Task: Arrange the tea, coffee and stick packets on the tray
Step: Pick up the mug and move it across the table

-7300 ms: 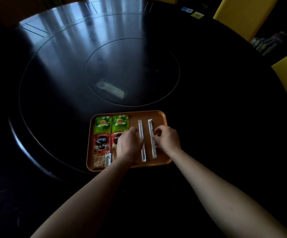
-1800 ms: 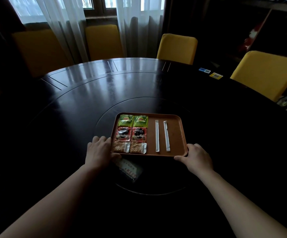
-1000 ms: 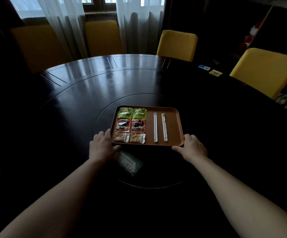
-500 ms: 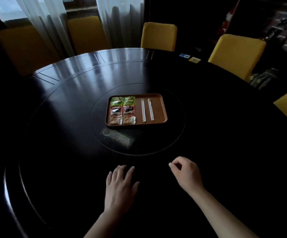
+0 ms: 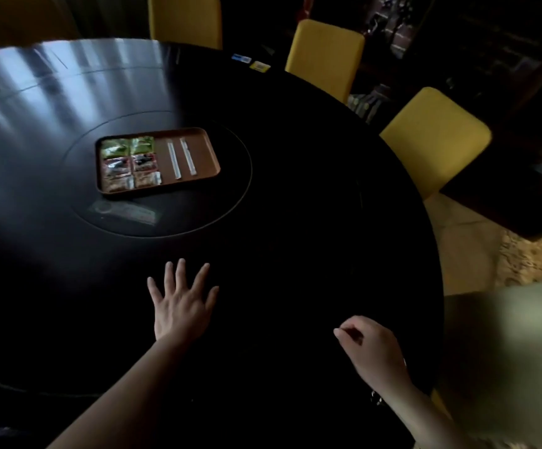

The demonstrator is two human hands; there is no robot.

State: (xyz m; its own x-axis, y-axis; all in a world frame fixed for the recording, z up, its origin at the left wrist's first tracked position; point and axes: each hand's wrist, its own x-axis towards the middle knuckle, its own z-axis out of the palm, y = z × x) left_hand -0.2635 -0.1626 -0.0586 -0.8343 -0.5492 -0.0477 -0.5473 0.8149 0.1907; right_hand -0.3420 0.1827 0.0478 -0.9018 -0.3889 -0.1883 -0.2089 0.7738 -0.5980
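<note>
An orange tray (image 5: 209, 153) sits on the inner disc of the round dark table, far from both hands. On its left half lie two green tea packets (image 5: 127, 147), two red coffee packets (image 5: 130, 163) and two brown packets (image 5: 133, 182) in rows. Two white stick packets (image 5: 182, 158) lie side by side on its right half. My left hand (image 5: 182, 303) rests flat on the table near me, fingers spread, holding nothing. My right hand (image 5: 371, 348) hovers at the table's near right edge, fingers loosely curled with nothing in them.
A flat clear-wrapped card (image 5: 127, 212) lies on the table just in front of the tray. Two small cards (image 5: 251, 62) lie at the far edge. Yellow chairs (image 5: 434, 137) stand around the right and far sides. The table edge (image 5: 438, 270) runs by my right hand.
Both hands have let go of the tray, which now stands at the table's centre, and drawn back toward me. The view has swung right; the left hand has spread flat.
</note>
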